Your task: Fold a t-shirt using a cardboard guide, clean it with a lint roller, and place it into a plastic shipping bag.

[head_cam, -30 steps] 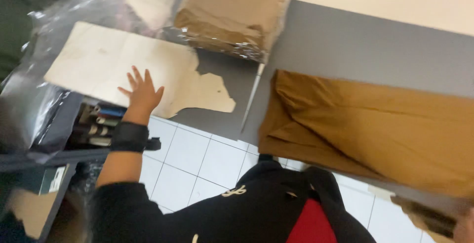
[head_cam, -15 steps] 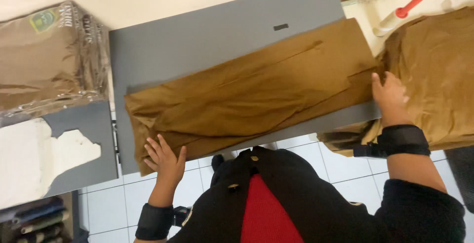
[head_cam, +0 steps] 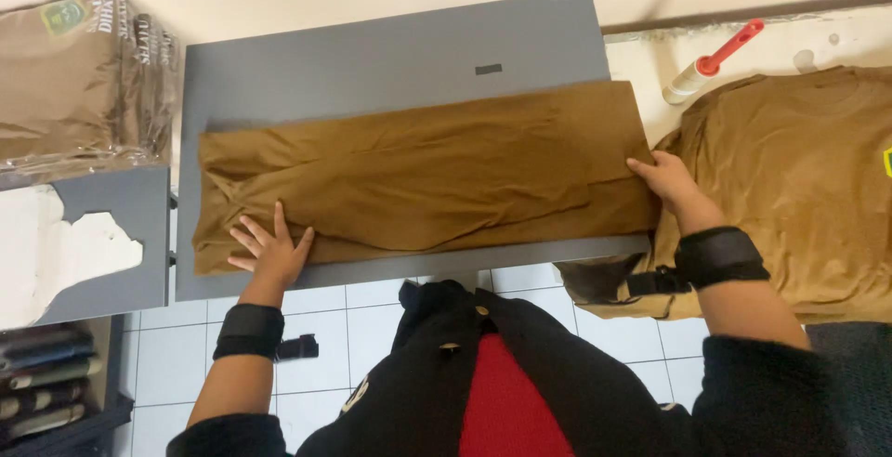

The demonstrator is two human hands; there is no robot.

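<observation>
A folded brown garment (head_cam: 427, 174) lies lengthwise across a grey board (head_cam: 390, 53). My left hand (head_cam: 269, 248) rests flat on the garment's near left corner, fingers spread. At the garment's right end my right hand (head_cam: 671, 183) presses on the edge, fingers together and pointing left. Both wrists wear black straps. Neither hand grips anything.
More brown garments (head_cam: 799, 178) are piled at the right, with a red-handled lint roller (head_cam: 711, 62) behind them. A stack of bagged brown garments (head_cam: 79, 76) sits at the left. A white torn sheet (head_cam: 56, 248) lies on a smaller grey surface. White floor tiles (head_cam: 353, 327) show below.
The view swung from the left side to the board. My left hand left the white sheet and came onto the garment; my right hand moved to its right end. The garment lies flatter.
</observation>
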